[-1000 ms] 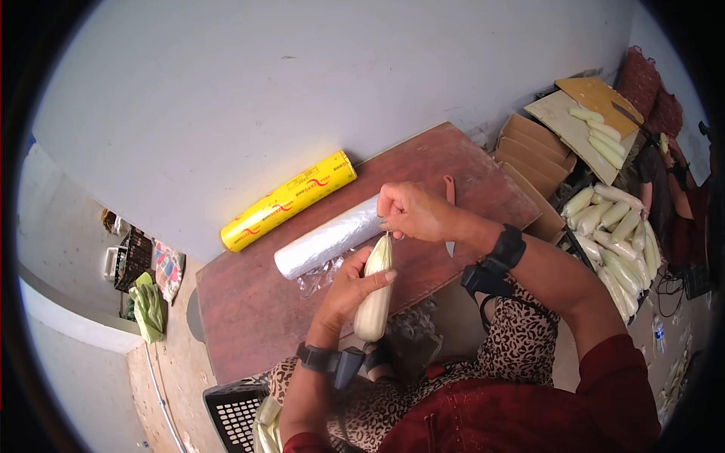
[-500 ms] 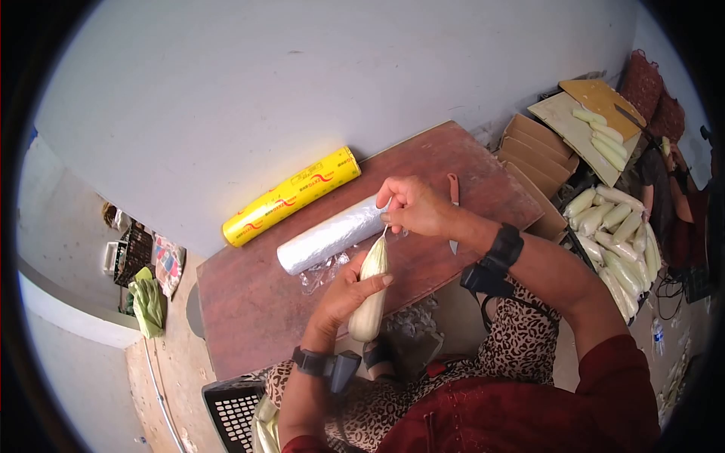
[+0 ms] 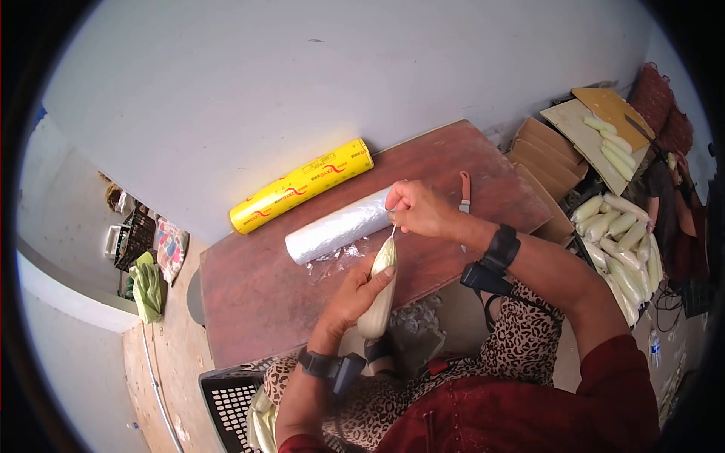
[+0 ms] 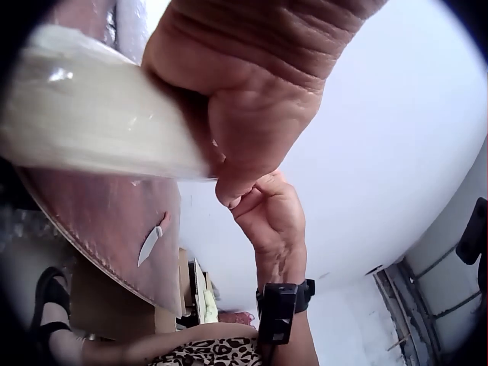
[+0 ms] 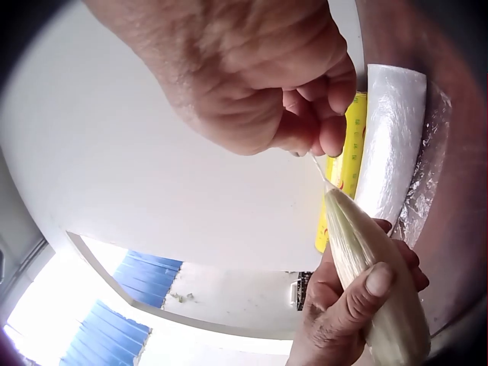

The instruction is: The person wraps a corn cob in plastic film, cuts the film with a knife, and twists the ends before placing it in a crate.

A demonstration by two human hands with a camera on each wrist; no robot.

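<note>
An ear of corn [image 3: 376,309] in its pale husk, wrapped in shiny clear film, hangs over the table's near edge with its pointed end up. My left hand [image 3: 355,298] grips it around the middle, thumb lying along its side in the right wrist view. Above the tip, my right hand [image 3: 419,210] pinches a thin twisted tail of film [image 5: 319,166] between thumb and fingertips. The tail runs taut and straight from the tip to those fingers. Just behind the hands lies a silvery roll of cling film [image 3: 336,226], its loose edge [image 3: 332,260] crumpled on the table.
On the brown table [image 3: 257,302] also lie a yellow printed roll [image 3: 302,185] by the wall and a knife [image 3: 464,200] at the right. Wrapped ears [image 3: 619,234] fill a crate at the right, near cardboard boxes [image 3: 547,158]. A black crate [image 3: 226,408] stands at the lower left.
The right hand has risen slightly from the tip, and a short twisted film tail now shows between them. The left hand keeps its grip on the corn. The head view has shifted a little.
</note>
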